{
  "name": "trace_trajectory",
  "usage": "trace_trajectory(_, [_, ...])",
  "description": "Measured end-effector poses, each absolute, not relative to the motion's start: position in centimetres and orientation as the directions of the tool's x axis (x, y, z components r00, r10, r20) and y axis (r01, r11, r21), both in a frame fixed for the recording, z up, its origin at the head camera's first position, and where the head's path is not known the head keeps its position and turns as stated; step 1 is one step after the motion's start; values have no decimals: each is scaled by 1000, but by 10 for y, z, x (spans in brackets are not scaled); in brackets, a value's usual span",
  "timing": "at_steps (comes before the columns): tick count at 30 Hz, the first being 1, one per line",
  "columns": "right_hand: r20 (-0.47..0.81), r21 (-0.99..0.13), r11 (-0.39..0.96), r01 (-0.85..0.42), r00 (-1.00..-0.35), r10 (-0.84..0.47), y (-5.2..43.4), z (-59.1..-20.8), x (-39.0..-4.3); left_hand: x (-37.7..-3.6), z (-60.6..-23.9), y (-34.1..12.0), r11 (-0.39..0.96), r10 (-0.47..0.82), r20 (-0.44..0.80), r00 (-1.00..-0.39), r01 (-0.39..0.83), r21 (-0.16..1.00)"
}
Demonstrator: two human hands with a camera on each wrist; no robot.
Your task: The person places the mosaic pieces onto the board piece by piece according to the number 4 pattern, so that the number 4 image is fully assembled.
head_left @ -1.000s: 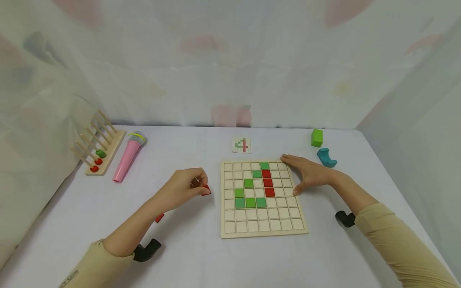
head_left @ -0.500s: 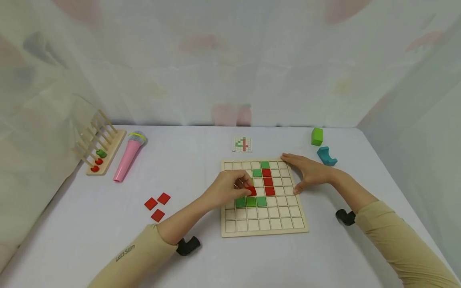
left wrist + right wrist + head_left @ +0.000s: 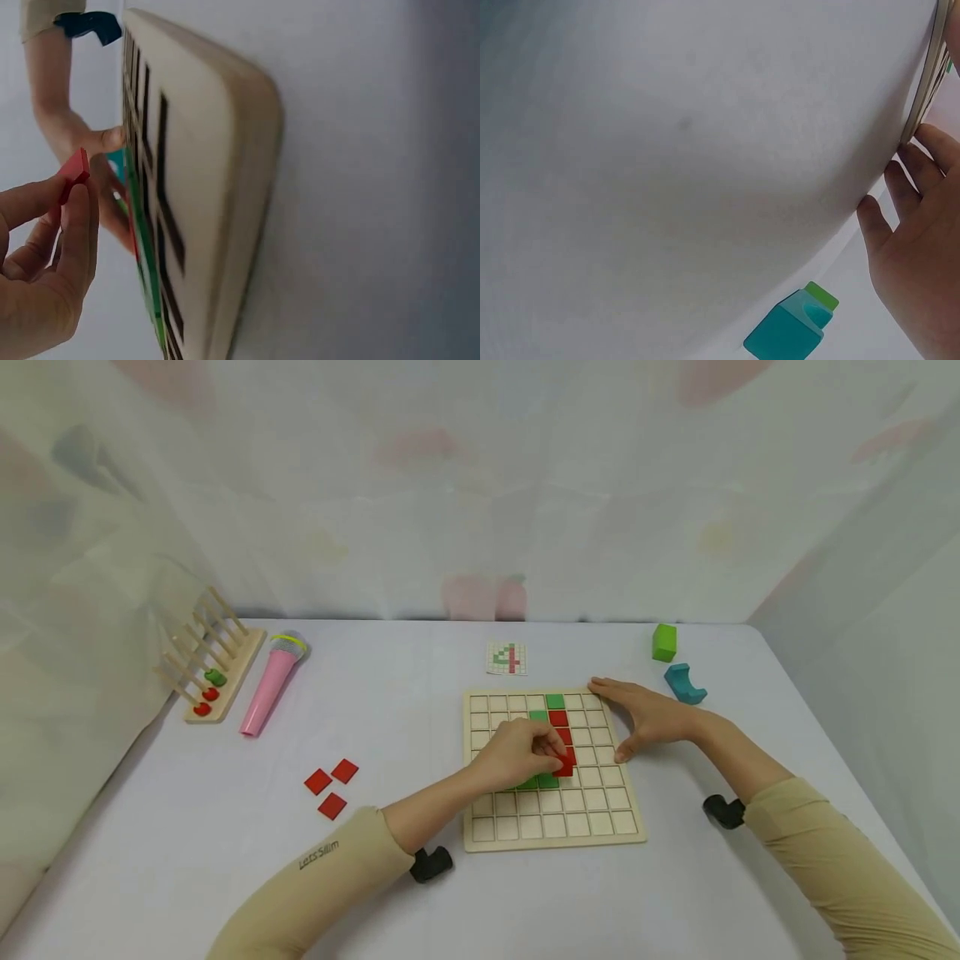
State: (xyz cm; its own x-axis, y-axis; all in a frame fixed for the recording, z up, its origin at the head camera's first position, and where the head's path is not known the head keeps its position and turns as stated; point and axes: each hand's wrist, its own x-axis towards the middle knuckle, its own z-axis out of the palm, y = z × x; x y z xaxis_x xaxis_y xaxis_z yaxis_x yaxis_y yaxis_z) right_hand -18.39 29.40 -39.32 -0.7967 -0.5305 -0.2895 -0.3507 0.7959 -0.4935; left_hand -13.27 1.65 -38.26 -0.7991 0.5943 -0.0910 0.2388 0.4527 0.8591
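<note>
Three spare red tiles (image 3: 330, 783) lie left of the board (image 3: 552, 838). My left hand (image 3: 517, 753) pinches a red tile (image 3: 564, 766) over the board's middle, below the red column. My right hand (image 3: 649, 717), fingers flat, braces the board's far right edge to steady it.

2 beige sleeves (image 3: 315, 893), white lettering, black wrist mounts (image 3: 431, 864)
</note>
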Motion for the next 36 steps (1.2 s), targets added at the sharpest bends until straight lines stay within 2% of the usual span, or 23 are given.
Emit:
trace_trajectory(6, [-279,-495,790,-362,-795,-539,294,-392,-182,-131,-391,28,477,564,-106,-819,219,851])
trace_trajectory(14, [-272,-491,789,-369,-795,-541,295,-391,-183,-129,-400,34,489,529,-50,-847,256,834])
trace_trajectory(23, [-272,-501,785,-364,-795,-542,294,-390,-182,-127,-401,37,517,589,-20,-808,358,778])
trace_trajectory(36, [-271,-491,787,-374,-793,-546,294,-390,-181,-124,-398,36,564,587,-11,-809,400,722])
